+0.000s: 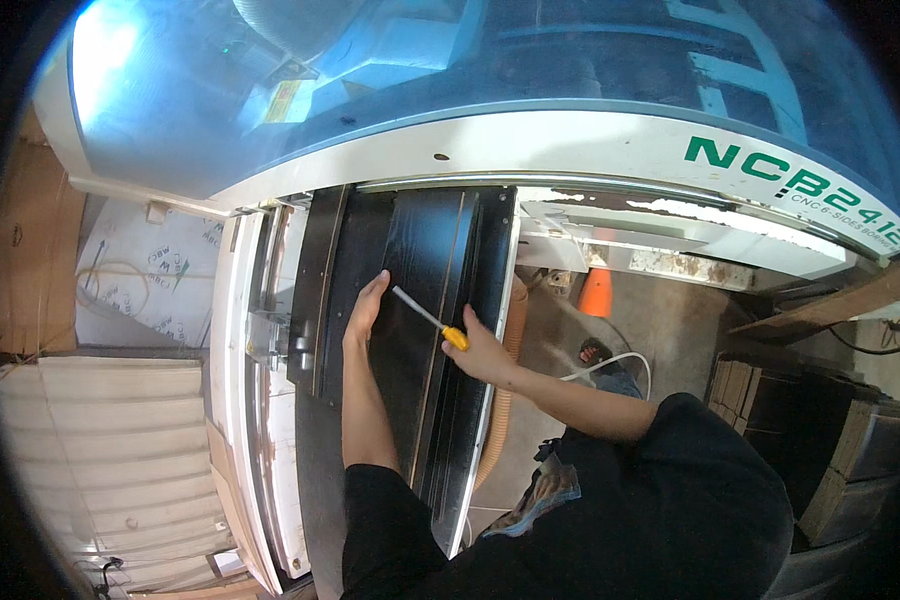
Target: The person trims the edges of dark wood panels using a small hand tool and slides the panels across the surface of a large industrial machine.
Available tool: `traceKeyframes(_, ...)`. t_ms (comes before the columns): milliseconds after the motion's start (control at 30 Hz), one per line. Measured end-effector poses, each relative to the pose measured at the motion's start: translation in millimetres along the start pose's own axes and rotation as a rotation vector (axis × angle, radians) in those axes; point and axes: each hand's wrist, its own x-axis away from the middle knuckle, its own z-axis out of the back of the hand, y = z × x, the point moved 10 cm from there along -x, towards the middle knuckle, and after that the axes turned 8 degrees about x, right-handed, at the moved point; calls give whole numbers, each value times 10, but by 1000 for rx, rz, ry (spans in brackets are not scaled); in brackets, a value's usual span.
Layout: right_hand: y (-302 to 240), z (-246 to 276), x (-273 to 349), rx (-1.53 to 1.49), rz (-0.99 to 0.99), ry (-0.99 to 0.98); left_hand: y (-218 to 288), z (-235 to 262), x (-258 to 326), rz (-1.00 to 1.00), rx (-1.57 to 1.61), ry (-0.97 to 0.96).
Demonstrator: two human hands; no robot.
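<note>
My right hand (478, 352) is closed around the yellow handle of a screwdriver (456, 338). Its metal shaft points up and left over a long black panel (415, 270), toward my other hand. Resting on the panel's dark surface, just left of the screwdriver tip, is my left hand (368, 308); its fingers look stretched out, with nothing visible in them. Narrow brownish lines run lengthwise along the panel. A small metal cylinder fitting (300, 345) sits at the panel's left edge.
A white machine frame with a blue transparent cover (570, 60) spans the far side. An orange cone-shaped object (596, 293) and a ribbed tan hose (500, 420) are right of the panel. Stacked dark boards (800, 430) stand at right; a cardboard sheet (40, 260) is at left.
</note>
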Motion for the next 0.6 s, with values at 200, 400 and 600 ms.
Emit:
traceKeyframes(200, -163, -205, -60, 227, 47, -35, -365, 203, -188, 87, 58, -48)
traceKeyframes(400, -106, -13, -126, 281, 141, -28, -75, 133, -33, 23, 19, 102)
traceKeyframes(600, -194, 646, 319, 490, 235, -100, -244, 184, -169, -174, 67, 74)
